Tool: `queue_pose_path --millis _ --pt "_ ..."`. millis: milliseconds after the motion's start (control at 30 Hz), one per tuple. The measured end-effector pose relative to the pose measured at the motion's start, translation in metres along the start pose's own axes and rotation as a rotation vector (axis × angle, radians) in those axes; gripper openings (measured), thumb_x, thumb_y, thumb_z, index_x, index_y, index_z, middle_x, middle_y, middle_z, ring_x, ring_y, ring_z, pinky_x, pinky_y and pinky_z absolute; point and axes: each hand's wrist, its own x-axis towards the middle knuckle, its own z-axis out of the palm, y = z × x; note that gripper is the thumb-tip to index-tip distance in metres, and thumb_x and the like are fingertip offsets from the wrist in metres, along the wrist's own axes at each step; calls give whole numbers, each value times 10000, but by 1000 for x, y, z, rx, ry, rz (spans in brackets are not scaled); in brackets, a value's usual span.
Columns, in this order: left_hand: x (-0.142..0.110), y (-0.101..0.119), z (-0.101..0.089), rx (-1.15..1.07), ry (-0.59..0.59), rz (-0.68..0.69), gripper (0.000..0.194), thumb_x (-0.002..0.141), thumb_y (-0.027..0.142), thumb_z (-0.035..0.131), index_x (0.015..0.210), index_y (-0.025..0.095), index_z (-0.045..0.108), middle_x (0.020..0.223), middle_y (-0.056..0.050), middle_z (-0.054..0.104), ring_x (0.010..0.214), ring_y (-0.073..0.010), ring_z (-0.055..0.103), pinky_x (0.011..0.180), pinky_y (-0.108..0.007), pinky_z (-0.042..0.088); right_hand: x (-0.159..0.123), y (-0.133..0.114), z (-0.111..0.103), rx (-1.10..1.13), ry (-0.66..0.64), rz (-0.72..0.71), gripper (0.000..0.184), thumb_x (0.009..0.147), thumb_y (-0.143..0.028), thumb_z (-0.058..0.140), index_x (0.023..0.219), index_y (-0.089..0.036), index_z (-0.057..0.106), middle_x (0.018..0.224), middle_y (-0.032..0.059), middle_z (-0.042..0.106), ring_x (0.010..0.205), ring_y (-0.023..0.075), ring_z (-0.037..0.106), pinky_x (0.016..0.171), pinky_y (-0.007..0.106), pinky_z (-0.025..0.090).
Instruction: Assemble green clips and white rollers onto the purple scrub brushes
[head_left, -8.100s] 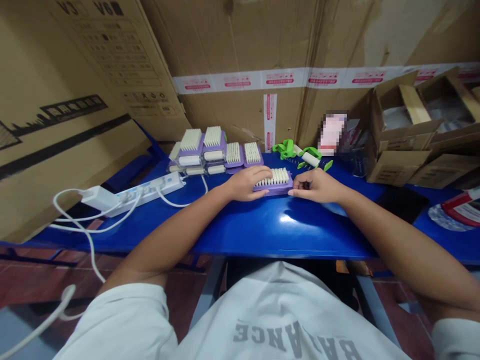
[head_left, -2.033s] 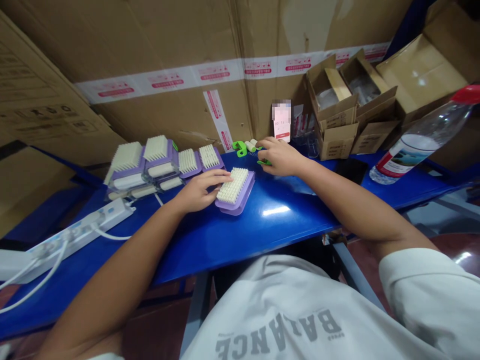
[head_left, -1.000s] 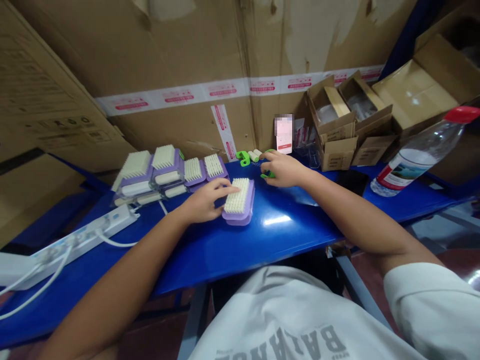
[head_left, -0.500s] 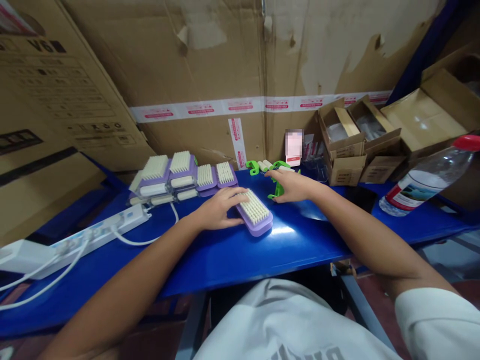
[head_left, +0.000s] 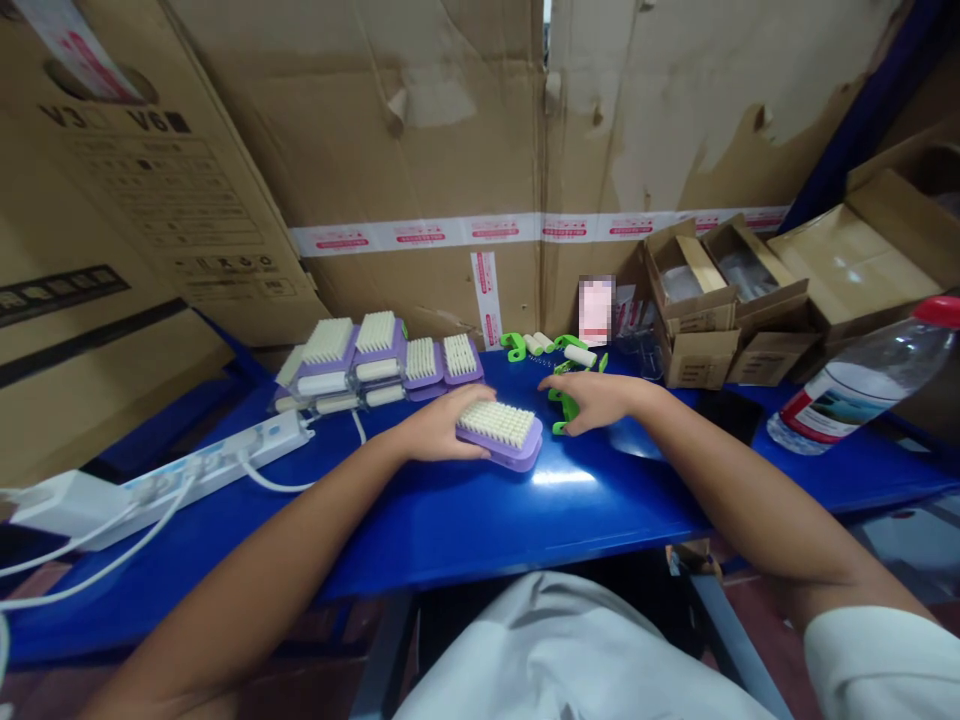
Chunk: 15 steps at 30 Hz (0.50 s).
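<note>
Clamping on the left end of a purple brush (head_left: 501, 427), the left hand (head_left: 441, 424) is holding it bristles up over the blue counter (head_left: 510, 525), likely so the other end is staying uncovered; whether brush and counter are touching is hard to tell. Its thumb is lying along the near side. Just beyond the brush's right end, the right hand (head_left: 600, 399) is turning its palm leftward and pinching a green clip (head_left: 568, 409). Farther back, other brushes (head_left: 375, 357) are sitting stacked, probably to save room, and white rollers (head_left: 580, 356) are lying within reach.
</note>
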Motion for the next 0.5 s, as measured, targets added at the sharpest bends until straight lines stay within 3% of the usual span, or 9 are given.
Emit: queue_pose_path --millis 167,333,500 --pt "0 0 -6 -53 -34 -74 743 782 409 842 1441 222 556 1458 -124 662 1351 -333 647 1177 -451 509 1 1 0 27 -36 22 973 751 -451 861 1586 -110 494 1358 203 739 1179 366 741 992 443 581" --pt "1 -4 -3 -43 -22 -192 899 773 560 857 1525 213 506 1598 -169 566 1476 -382 554 1248 -519 437 4 6 6 26 -5 21 1005 745 -517 881 1581 -113 496 1432 241 695 1257 400 708 1051 499 558" --pt "-1 -9 -4 -53 -66 -200 955 767 517 856 1580 225 450 1663 -169 498 1533 -376 495 1287 -536 384 7 8 10 4 -12 3 1016 781 -490 856 1616 -91 437 1490 257 651 1309 389 681 1083 492 545"
